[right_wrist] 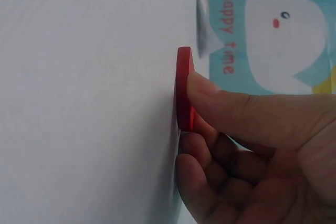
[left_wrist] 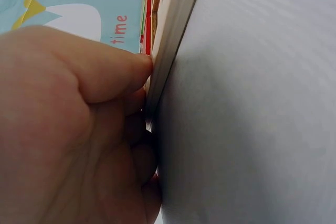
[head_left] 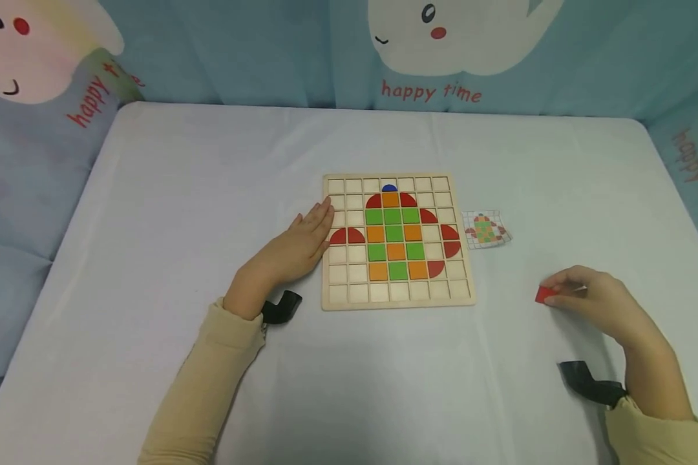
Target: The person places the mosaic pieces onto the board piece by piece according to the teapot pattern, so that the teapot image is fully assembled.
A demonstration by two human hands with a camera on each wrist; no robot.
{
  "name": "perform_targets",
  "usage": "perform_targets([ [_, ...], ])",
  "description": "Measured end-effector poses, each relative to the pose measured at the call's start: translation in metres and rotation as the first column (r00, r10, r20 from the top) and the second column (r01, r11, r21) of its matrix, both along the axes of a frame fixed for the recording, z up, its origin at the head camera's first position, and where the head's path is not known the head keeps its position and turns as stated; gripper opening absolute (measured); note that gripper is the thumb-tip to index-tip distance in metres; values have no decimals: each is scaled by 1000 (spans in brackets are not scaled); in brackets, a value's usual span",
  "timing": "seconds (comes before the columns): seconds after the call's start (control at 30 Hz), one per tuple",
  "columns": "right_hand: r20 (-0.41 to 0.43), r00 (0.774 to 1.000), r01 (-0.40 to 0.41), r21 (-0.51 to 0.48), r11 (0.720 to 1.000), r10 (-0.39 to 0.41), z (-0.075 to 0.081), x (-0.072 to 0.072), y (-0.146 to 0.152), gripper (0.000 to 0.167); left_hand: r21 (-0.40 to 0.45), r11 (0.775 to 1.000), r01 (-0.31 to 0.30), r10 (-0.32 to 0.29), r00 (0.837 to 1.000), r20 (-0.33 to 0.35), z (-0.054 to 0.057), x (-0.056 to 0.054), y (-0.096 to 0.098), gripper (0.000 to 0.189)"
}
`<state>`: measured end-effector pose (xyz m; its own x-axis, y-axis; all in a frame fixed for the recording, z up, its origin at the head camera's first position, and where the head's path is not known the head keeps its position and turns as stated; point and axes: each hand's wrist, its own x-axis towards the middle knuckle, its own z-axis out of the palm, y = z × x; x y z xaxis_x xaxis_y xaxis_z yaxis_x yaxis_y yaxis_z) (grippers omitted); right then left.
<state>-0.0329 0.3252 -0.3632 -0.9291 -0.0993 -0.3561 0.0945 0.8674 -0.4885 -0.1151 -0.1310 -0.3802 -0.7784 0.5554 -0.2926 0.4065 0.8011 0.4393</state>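
Note:
A square wooden grid board (head_left: 340, 294) lies mid-table, with green and orange squares, red quarter-round pieces and a blue half-round piece in its cells. Along the board's left edge rests my left hand (head_left: 296, 248), its fingers extended and touching the rim. In the left wrist view, the thumb (left_wrist: 113, 74) meets the side of the board (left_wrist: 170, 30). Off to the right, my right hand (head_left: 602, 303) pinches a red piece (head_left: 543, 295) between thumb and fingers, close to the tabletop. The right wrist view shows this red piece (right_wrist: 184, 90) edge-on, so its full outline is hidden.
A small printed pattern card (head_left: 485, 229) with a similar coloured figure lies against the board's right side. White cloth (head_left: 349, 387) covers the table. Blue curtains (head_left: 238, 51) with cartoon faces hang behind it. Black wrist mounts (head_left: 593, 385) stick out near both sleeves.

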Motion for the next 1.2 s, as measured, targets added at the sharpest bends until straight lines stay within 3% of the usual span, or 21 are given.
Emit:
perform_targets([
  [0.4,-21,987,-161,34,986,162,4,-6,-17,20,-14,1000,-1,1,1000,5,2,2,-1,59],
  [0.87,-12,995,-100,78,992,101,9,-4,-17,20,-24,1000,-1,1,1000,-5,2,1,0,59],
  [1.03,-65,988,-141,-26,990,139,13,-10,-25,14,-25,1000,0,0,1000,-1,1,0,0,59],
  [1.2,-169,953,-270,-84,959,253,20,-24,-45,17,-35,999,3,-3,1000,5,1,0,0,59],
])
